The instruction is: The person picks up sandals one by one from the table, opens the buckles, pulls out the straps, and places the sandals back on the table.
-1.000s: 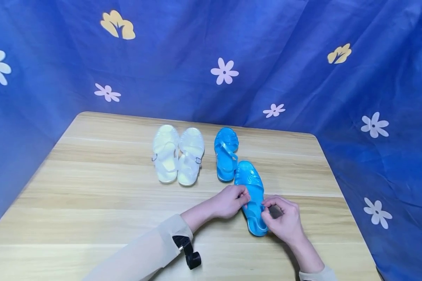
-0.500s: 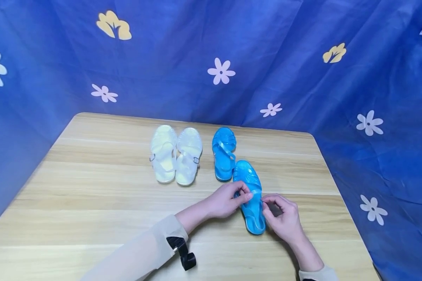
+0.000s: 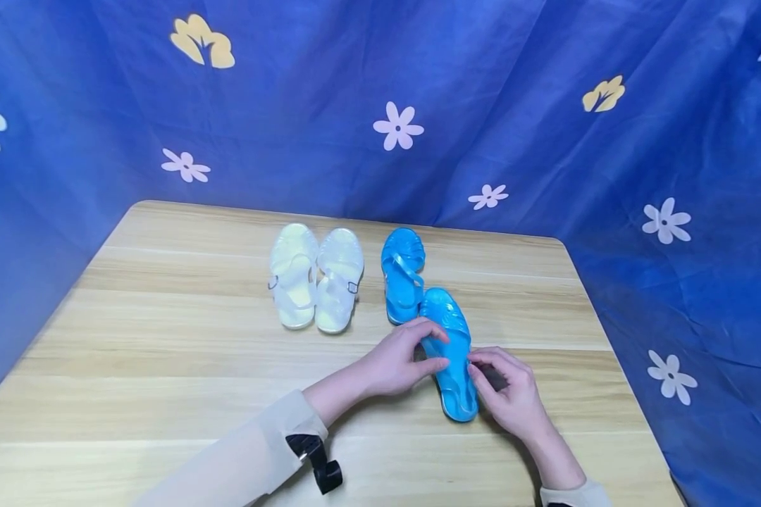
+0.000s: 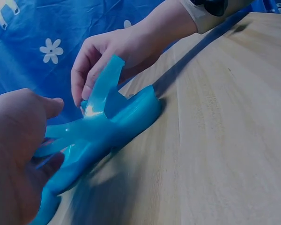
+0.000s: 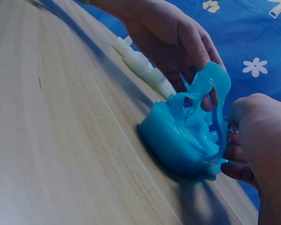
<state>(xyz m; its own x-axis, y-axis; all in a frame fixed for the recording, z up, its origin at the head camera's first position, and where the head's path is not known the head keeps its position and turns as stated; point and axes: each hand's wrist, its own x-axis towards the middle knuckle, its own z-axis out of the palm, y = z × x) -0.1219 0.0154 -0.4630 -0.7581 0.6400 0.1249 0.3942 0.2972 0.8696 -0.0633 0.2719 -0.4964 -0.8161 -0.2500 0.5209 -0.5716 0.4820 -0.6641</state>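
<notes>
In the head view, the nearer blue sandal (image 3: 458, 345) lies toe away on the table between both hands. My left hand (image 3: 390, 362) is at its left side, thumb and fingers parted and gripping nothing. My right hand (image 3: 514, 398) pinches the strap at the sandal's right edge. The left wrist view has a loose strap (image 4: 100, 91) standing up from the sandal, near my left hand (image 4: 14, 140). In the right wrist view my right hand (image 5: 269, 136) holds the strap by a small buckle, partly hidden by the fingers.
A second blue sandal (image 3: 401, 292) lies just beyond, close against the nearer one's toe. Two white sandals, one on the left (image 3: 294, 282) and one on the right (image 3: 338, 289), lie side by side farther left. A blue flowered curtain (image 3: 292, 105) hangs behind the wooden table (image 3: 165, 317).
My left thumb and fingers have spread apart and come off the middle of the sandal, shifting slightly left. My right hand stays at the right edge. The head view has shifted a little.
</notes>
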